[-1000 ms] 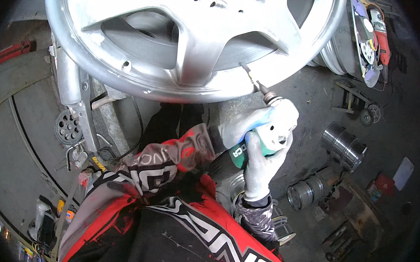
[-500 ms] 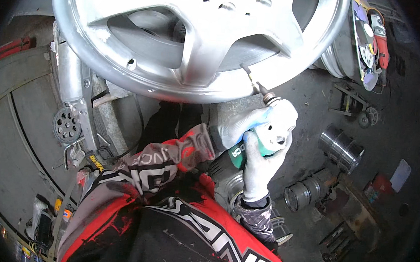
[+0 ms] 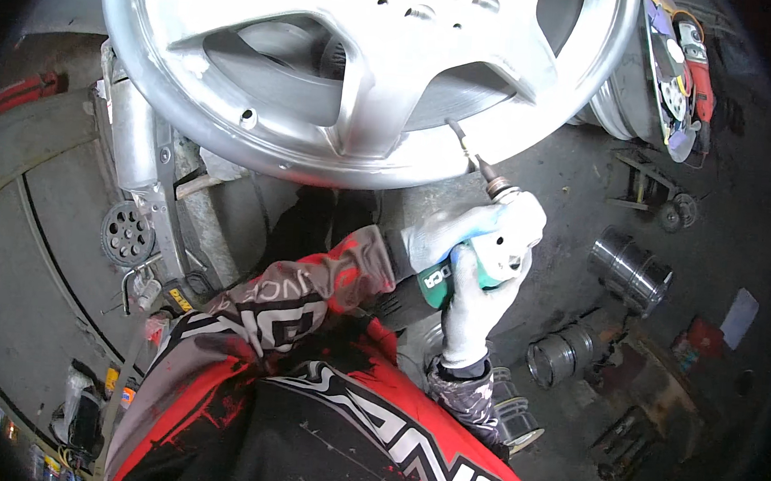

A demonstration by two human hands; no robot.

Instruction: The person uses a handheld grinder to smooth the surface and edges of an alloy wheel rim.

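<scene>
Spoked wheel (image 3: 368, 105): one, silver; far centre.
Power tool (image 3: 436, 286): one, green, pale lettering; centre, tip (image 3: 454, 129) at the wheel — contact unclear.
Left hand (image 3: 444, 231): white-gloved, grip wrapped round the power tool.
Right hand (image 3: 473, 309): same hold, nearer side.
Left sleeve (image 3: 310, 293): white lettering.
Metal cylinders (image 3: 629, 271): two; right.
Red grinder (image 3: 701, 79): one; far right.
Orange container (image 3: 128, 397): one; near left — contents hidden.

Wheel (image 3: 363, 51): silver metal, broad spokes, bolt holes near central bore, top cut off by view. Face turned up, tilted; lower right of rim washed out by glare. Small round hole in rim, lower left.

Power tool (image 3: 508, 254): green body, whitish head, partly covered, held just below wheel's lower right. Slim dark shaft slants up-left, tip at rim's inner edge; contact unclear.
</scene>
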